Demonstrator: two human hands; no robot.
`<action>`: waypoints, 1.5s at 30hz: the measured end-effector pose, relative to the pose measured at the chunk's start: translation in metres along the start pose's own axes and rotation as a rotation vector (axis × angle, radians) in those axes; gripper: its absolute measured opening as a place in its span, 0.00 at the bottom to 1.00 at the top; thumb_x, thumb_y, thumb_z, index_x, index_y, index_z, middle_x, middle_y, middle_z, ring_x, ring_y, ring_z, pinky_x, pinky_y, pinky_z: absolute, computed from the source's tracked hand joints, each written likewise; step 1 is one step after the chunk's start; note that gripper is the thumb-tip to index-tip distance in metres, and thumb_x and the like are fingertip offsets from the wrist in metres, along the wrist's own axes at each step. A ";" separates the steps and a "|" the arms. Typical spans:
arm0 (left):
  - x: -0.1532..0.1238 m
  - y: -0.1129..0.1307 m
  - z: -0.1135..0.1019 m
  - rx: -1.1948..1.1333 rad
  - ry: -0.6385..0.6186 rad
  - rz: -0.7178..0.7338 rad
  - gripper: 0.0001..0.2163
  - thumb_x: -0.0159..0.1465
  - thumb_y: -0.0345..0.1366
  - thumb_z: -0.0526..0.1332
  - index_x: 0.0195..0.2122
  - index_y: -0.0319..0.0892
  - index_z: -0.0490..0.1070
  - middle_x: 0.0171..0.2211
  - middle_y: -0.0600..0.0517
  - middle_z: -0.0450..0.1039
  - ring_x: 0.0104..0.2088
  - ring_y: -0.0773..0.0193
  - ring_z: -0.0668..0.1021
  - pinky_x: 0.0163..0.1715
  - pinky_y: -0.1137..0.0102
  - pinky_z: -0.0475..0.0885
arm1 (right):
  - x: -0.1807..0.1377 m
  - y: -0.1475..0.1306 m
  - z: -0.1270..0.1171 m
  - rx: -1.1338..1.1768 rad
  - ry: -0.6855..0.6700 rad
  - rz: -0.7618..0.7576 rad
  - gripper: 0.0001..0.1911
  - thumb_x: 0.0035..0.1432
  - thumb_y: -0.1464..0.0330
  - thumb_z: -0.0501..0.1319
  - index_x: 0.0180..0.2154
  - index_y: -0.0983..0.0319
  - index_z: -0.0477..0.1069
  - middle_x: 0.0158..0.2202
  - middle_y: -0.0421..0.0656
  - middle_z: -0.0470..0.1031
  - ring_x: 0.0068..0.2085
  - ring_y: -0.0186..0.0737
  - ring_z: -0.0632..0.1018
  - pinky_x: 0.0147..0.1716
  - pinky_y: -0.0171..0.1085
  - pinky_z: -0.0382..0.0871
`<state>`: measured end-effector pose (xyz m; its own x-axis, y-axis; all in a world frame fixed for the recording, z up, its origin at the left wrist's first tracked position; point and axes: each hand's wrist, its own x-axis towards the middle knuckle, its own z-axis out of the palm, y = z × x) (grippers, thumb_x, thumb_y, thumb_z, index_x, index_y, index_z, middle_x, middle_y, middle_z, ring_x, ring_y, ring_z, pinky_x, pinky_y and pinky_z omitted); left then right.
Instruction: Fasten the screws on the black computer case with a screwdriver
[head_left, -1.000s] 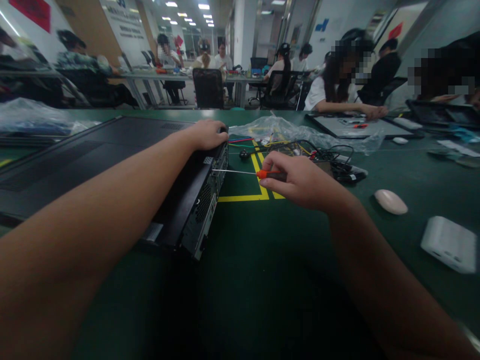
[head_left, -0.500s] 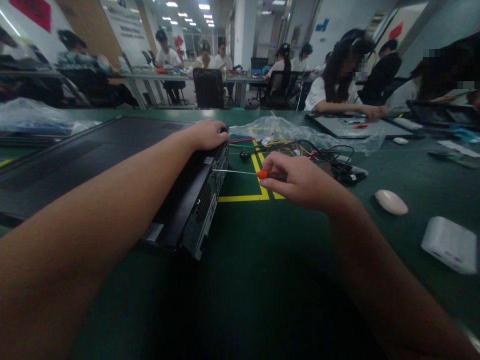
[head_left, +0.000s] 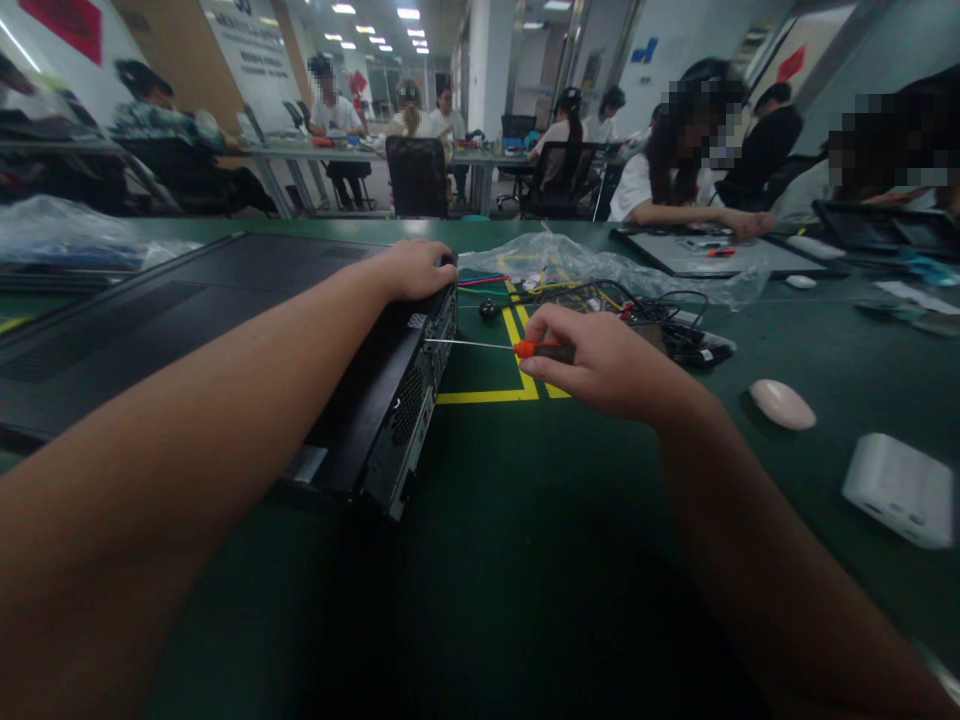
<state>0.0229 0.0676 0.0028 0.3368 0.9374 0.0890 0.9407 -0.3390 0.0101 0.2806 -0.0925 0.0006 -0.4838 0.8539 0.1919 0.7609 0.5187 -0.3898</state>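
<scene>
A black desktop computer case (head_left: 225, 290) lies flat on the green table, with its metal rear panel (head_left: 409, 410) facing right. At the far rear corner, my left hand (head_left: 416, 270) presses on the top and its fingers curl over the edge, gripping the case. My right hand (head_left: 592, 355) is closed around the orange and dark handle of a screwdriver (head_left: 480, 345). The thin shaft points left, and its tip meets the upper part of the rear panel. Whatever screw is under the tip is too small to make out.
Behind my right hand lie tangled cables (head_left: 637, 305) and clear plastic film (head_left: 555, 250). To the right are a pale computer mouse (head_left: 782, 404) and a white box-shaped adapter (head_left: 900, 490). A co-worker (head_left: 675, 150) handles a flat panel (head_left: 675, 252) across the table.
</scene>
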 end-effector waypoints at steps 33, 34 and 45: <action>0.000 0.000 0.000 -0.007 -0.003 0.004 0.32 0.75 0.49 0.50 0.75 0.41 0.69 0.73 0.43 0.73 0.73 0.47 0.73 0.74 0.60 0.65 | 0.000 -0.001 0.000 0.029 -0.006 0.007 0.11 0.67 0.58 0.65 0.43 0.58 0.72 0.33 0.42 0.76 0.35 0.43 0.73 0.37 0.42 0.60; 0.001 -0.001 0.001 -0.004 0.001 0.007 0.31 0.75 0.49 0.50 0.75 0.42 0.70 0.73 0.44 0.74 0.73 0.47 0.74 0.73 0.60 0.65 | 0.000 -0.001 0.000 0.024 -0.007 0.004 0.11 0.67 0.58 0.65 0.43 0.58 0.72 0.33 0.42 0.76 0.35 0.43 0.74 0.38 0.42 0.60; -0.003 0.004 -0.003 0.001 -0.014 -0.014 0.30 0.77 0.48 0.50 0.75 0.42 0.69 0.73 0.44 0.73 0.73 0.47 0.73 0.72 0.62 0.65 | 0.000 -0.001 0.001 0.022 -0.006 0.000 0.12 0.67 0.57 0.64 0.43 0.59 0.74 0.34 0.43 0.77 0.35 0.43 0.74 0.38 0.41 0.60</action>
<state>0.0250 0.0632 0.0052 0.3238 0.9431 0.0749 0.9455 -0.3255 0.0100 0.2797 -0.0931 -0.0005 -0.4862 0.8536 0.1868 0.7514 0.5175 -0.4093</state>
